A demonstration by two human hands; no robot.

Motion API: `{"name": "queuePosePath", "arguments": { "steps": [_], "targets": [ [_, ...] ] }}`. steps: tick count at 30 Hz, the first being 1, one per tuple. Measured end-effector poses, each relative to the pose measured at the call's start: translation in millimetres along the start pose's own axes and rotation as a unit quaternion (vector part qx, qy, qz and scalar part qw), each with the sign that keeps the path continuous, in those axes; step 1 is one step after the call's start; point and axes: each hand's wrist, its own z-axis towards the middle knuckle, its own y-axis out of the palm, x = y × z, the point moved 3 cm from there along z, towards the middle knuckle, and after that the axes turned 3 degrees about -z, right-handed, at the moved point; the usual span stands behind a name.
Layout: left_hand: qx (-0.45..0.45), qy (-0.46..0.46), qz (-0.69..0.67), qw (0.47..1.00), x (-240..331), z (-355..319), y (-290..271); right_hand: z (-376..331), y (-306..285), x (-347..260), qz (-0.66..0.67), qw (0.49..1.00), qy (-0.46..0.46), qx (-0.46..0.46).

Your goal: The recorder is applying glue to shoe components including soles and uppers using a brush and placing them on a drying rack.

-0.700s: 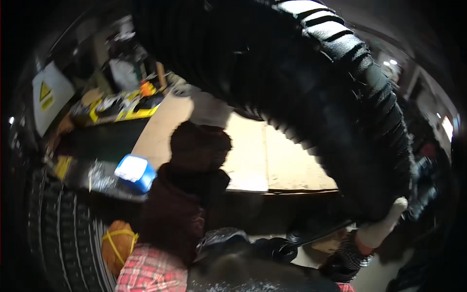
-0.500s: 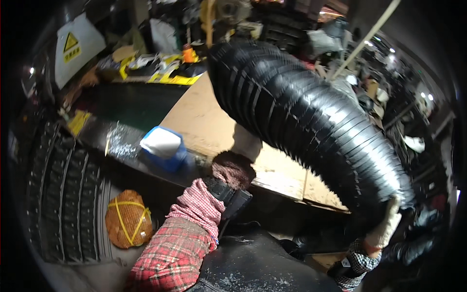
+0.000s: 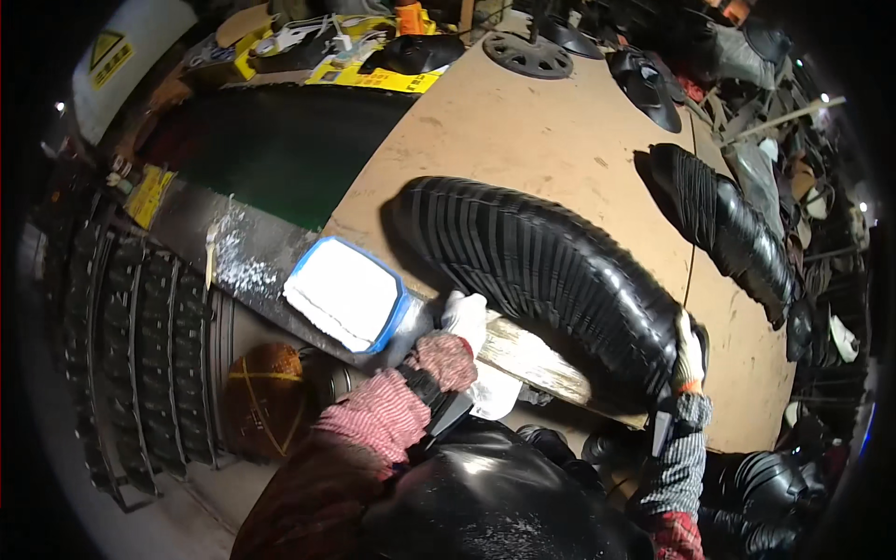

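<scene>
A long, curved stack of nested glossy black pieces [image 3: 532, 252] lies on its side, low over the tan board [image 3: 560, 131]. My left hand [image 3: 464, 317], in a pale glove, is against the near side of the stack, its fingers partly hidden and curled toward it. At the right end of the stack my right hand [image 3: 689, 350], gloved too, grips the last pieces with its fingers along the outside. A blue tub of white material [image 3: 345, 291] stands just left of my left hand.
A smaller black stack [image 3: 723, 219] lies at the right. A dark round disc [image 3: 527, 56] and black moulded pieces [image 3: 644, 84] sit at the back. A brush [image 3: 211, 252] rests on the left ledge, above black racks [image 3: 140, 364]. An orange-brown netted bundle [image 3: 264, 397] is below.
The stack has come down from in front of me onto the board, both hands moving with it. My view has tilted, showing more of the board and the smaller stack.
</scene>
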Motion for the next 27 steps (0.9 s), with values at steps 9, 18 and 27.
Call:
{"name": "queuePosePath", "arguments": {
  "steps": [9,18,27],
  "targets": [
    [-0.182,-0.065,-0.119,0.974,47,-87,-43,43,138,-77,-0.221,0.956,-0.144,-0.131],
    [-0.284,-0.142,-0.075,0.945,39,-128,-110,24,157,-116,-0.065,0.992,-0.03,-0.102],
    [-0.298,-0.112,-0.004,0.948,6,-171,-65,-86,29,71,0.318,0.936,0.043,0.142]
  ]
}}
